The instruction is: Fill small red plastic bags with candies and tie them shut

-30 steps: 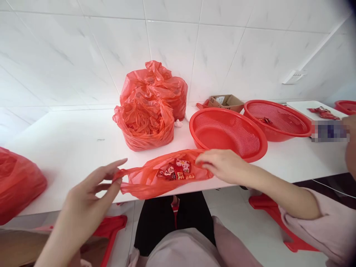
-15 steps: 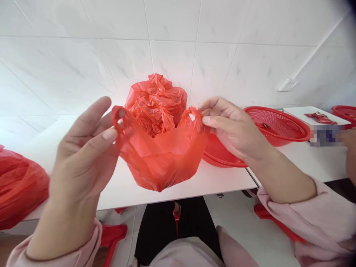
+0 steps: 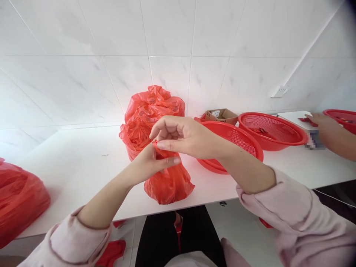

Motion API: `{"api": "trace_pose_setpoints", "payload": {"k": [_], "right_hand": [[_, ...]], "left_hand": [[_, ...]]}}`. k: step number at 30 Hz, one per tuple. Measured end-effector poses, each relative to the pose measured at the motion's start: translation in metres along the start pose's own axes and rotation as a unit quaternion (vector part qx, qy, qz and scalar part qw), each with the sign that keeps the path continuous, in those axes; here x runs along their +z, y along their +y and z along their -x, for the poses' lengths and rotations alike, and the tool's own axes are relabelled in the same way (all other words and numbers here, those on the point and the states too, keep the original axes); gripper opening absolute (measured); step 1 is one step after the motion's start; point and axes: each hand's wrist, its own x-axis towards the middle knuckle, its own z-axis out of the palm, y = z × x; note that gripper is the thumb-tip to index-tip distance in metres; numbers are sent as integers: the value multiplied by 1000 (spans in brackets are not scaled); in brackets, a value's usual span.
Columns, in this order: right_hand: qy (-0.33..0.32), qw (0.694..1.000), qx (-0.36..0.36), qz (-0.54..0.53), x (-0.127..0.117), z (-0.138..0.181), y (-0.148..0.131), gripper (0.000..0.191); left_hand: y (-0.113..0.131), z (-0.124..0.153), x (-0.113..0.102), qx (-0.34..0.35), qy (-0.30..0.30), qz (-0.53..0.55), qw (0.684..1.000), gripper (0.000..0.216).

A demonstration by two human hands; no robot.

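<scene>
A small red plastic bag (image 3: 169,181) rests on the front edge of the white table (image 3: 75,167), its handles gathered together at the top. My left hand (image 3: 151,163) grips the bag's neck from the left, fingers closed round it. My right hand (image 3: 180,135) is just above, pinching the red handles between thumb and fingers. What the bag holds is hidden by its bunched plastic.
Two larger stuffed red bags (image 3: 150,115) stand behind. To the right lie two red colander baskets (image 3: 233,139) (image 3: 271,129) and a small cardboard box (image 3: 221,115). Another red bag (image 3: 19,200) sits at the left edge. Another person's hand (image 3: 325,124) reaches in at far right.
The bag's handles were spread apart between my hands, lifted off the table; now both hands have come together, the handles are bunched, and the bag sits on the table edge.
</scene>
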Motion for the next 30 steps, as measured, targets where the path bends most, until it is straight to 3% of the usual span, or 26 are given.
{"api": "trace_pose_setpoints", "payload": {"k": [2,7,11,15,19,21,25,27,30], "right_hand": [[39,998,-11,55,2,-6,7,13],[158,975,24,151,2,4,41,17],[163,977,110,81,7,17,72,26],[186,975,115,-27,12,20,80,20],[207,975,84,5,16,21,71,17],[201,976,76,21,18,23,67,16],[230,970,68,31,26,29,58,12],[239,969,53,40,33,35,48,11],[146,987,16,66,41,43,32,10]], "left_hand": [[-2,-5,3,-55,24,25,998,29],[-8,-9,2,-76,86,108,988,31],[-13,-9,0,-84,108,78,988,45],[-18,-12,-1,-55,119,-2,991,45],[-15,-13,-8,-18,73,-155,985,36],[-13,-12,-11,-44,41,-177,982,41],[-14,-11,-17,-137,-50,9,989,43],[-16,-11,-20,-115,-65,112,985,40],[-17,-10,-24,-64,-76,134,986,30]]}}
